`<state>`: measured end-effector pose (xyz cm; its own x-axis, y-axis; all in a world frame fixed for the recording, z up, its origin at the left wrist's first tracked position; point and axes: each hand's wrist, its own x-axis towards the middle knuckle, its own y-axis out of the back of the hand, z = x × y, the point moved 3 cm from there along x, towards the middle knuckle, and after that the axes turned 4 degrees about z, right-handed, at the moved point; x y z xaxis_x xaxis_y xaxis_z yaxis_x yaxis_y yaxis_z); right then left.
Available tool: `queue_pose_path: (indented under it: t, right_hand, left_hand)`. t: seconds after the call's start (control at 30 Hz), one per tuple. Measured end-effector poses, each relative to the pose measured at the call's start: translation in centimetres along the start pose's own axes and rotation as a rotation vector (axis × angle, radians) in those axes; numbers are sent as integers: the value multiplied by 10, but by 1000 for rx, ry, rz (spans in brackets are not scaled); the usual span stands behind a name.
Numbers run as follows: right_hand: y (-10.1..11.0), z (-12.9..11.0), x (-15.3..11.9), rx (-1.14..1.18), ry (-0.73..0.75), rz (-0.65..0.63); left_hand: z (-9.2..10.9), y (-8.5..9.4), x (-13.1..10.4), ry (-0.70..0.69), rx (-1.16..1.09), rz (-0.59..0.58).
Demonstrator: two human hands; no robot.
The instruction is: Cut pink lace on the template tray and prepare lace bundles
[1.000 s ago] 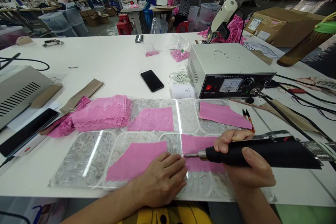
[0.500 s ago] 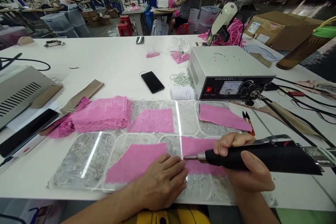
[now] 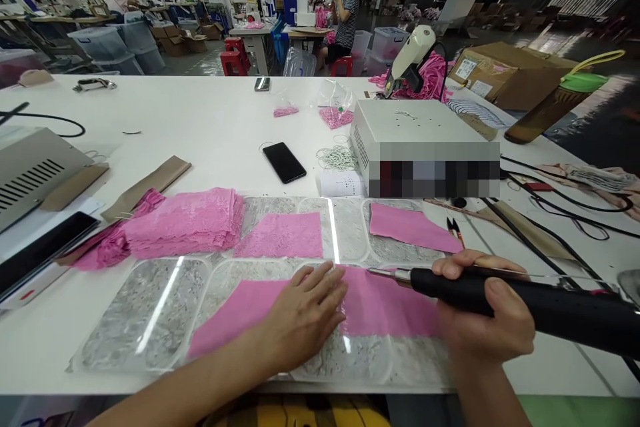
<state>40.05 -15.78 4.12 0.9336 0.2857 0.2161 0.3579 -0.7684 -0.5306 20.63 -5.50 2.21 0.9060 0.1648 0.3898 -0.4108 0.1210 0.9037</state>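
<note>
My left hand [image 3: 305, 313] lies palm down with fingers spread, over the inner edges of two pink fabric pieces. One, the left piece [image 3: 235, 313], slants out from under my wrist; the other, the right piece [image 3: 385, 307], reaches toward my right hand. My right hand [image 3: 485, 313] is wrapped round a black pen-like tool [image 3: 450, 287], whose metal tip points left just above the right piece. Beneath is a grey marbled mat [image 3: 145, 313]. Farther back on it are a lace piece [image 3: 285, 235] and a plain pink piece [image 3: 410, 227].
A stack of pink lace [image 3: 185, 223] sits at the left. Behind the mat are a black phone [image 3: 284, 161], a white paper roll [image 3: 341, 183] and a grey machine box [image 3: 425, 127]. Scissors [image 3: 455, 230] and cables lie at the right. A person [image 3: 347, 17] sits in the background.
My left hand has flattened and its fingers have spread. The tool's tip has moved right and up, away from my left fingers. The whole view has shifted slightly.
</note>
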Motion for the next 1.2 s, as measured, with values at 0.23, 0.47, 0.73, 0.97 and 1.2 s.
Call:
queue_pose_path:
  t: [0.23,0.47,0.73,0.97,1.2]
  right_hand:
    - [-3,7,-2,-13,21,-58]
    - [-5,8,-4,-52,41,-104]
    - [-9,6,-4,-68,98,-150]
    - [4,4,3,-27,65,-31]
    - [15,2,8,-31,58,61]
  left_hand:
    - [-7,-12,-2,45,30,-42]
    - [-8,-16,-3,47,18,-37]
    - [-10,-17,-5,43,-3,-28]
    - [-11,-17,-6,55,-11,-28]
    - [-12,-15,-7,52,14,-18]
